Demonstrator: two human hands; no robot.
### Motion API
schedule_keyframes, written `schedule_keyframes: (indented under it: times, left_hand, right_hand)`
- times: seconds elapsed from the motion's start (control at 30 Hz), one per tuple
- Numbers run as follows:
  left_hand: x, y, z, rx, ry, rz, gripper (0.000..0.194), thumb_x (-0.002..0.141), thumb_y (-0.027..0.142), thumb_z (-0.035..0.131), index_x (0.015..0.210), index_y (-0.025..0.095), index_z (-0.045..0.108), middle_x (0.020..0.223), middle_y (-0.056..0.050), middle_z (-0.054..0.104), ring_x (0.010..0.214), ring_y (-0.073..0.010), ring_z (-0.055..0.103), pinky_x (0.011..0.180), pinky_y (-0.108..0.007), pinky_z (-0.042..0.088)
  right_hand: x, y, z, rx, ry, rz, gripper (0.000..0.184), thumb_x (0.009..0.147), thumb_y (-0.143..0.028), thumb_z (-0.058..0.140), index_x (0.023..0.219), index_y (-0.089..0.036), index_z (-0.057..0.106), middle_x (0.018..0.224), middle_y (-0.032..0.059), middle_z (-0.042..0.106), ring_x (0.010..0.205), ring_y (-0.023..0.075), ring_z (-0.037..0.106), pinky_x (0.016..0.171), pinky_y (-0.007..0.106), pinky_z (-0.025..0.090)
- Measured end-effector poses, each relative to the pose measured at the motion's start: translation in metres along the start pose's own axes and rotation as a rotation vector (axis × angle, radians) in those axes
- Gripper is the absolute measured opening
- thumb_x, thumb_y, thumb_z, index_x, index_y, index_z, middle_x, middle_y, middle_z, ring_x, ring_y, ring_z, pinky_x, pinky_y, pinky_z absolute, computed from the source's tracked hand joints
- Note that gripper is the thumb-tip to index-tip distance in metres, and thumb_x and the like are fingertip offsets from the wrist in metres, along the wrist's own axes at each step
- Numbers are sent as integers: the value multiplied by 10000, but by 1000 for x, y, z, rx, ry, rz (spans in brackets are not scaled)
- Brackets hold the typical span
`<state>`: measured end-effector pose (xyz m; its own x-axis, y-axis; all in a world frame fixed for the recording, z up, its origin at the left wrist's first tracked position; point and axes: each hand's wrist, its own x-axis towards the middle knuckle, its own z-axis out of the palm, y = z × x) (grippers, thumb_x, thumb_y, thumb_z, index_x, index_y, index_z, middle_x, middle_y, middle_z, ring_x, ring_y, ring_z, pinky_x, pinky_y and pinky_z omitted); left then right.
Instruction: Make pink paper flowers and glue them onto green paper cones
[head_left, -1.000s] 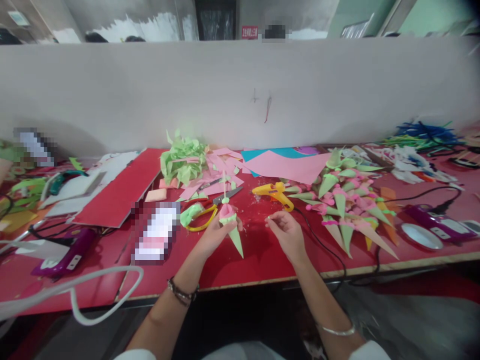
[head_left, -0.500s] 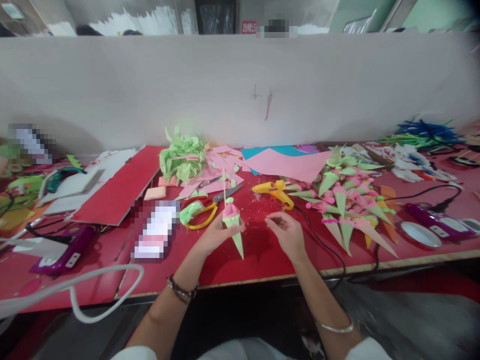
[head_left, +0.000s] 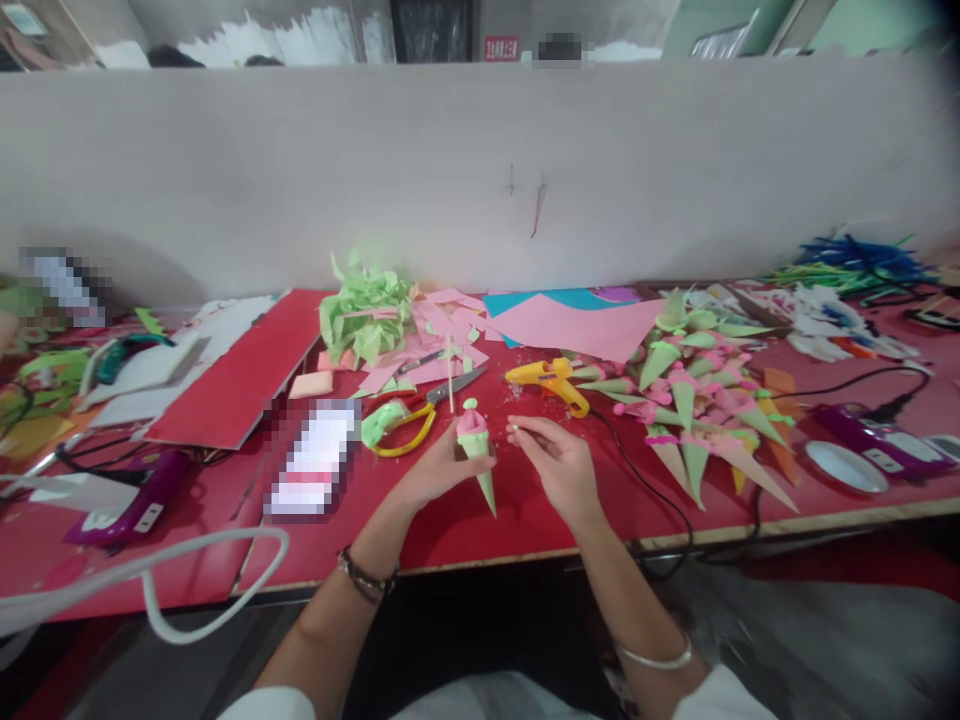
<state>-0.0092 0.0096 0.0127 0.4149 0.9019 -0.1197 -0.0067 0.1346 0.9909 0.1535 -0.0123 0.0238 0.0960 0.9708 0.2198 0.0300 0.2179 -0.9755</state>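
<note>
My left hand (head_left: 439,462) is closed around a green paper ice-cream cone (head_left: 473,445) with a pink swirl and a small green ball on top; its tip points down. To the right of the cone, my right hand (head_left: 559,465) is in a pinch, thumb against fingertips, with a tiny pale speck at the tips that is too small to name. A thin wooden stick (head_left: 450,372) stands upright just behind my left hand. Beyond my right hand lies a yellow glue gun (head_left: 551,380). Yellow-and-red-handled scissors (head_left: 420,435) lie behind my left hand.
Many finished-looking paper cones (head_left: 682,400) are heaped at the right. Green crumpled paper (head_left: 367,310) and pink sheets (head_left: 574,325) lie at the back. A phone (head_left: 315,455) rests at left. A white cable (head_left: 210,540) loops over the front left edge; a grey partition (head_left: 375,180) stands behind.
My right hand has moved left toward the cone, its fingers now pinched around a tiny speck. The cone in my left hand has shifted slightly right and turned.
</note>
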Motion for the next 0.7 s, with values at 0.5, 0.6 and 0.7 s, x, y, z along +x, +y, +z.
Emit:
schedule_keyframes:
  times: [0.5,0.6,0.7]
  left_hand:
    - [-2,2,1,15,-23,50,490,677,229,637,1123,174,443,876,-14,558,828,-144,533,741,-284,440]
    - [-2,2,2,12,-13,68,476,676,213,630,1114,173,448,891,-13,550,835,-147,529,732,-275,444]
    - [-1,3,3,-7,7,86,424,677,205,619,1071,170,466,879,-2,540,839,-148,522,728,-264,445]
  right_hand:
    - [7,-5,20,-158,-160,-235,112,744,-224,572,786,-253,672,792,13,524,746,137,540,674,266,456]
    - [6,-6,22,-194,-155,-247,131,750,-226,564,810,-252,678,794,12,519,764,143,536,702,272,449]
    - [5,-6,25,-207,-137,-251,171,778,-214,525,838,-229,684,812,23,519,798,150,528,727,269,438]
